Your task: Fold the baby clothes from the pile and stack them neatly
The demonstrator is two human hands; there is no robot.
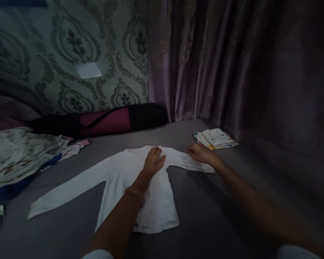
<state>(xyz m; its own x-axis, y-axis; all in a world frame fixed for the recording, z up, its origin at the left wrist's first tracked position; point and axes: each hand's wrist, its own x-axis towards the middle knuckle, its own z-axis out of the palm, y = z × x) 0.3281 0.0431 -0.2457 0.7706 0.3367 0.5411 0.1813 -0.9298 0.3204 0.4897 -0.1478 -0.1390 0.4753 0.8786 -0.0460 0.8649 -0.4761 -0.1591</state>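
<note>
White long-sleeved shirt (159, 205) lay under the left hand (153, 162), fingers spread flat; right hand (201, 153) touched its sleeve (187, 163), grip unclear.

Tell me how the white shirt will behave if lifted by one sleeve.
Probably floppy: the shirt lies flat and thin on the grey surface, sleeves spread limp. Likely light, so a lifted sleeve would drag the rest. Pushed, it may bunch; the left hand presses its chest.
</note>
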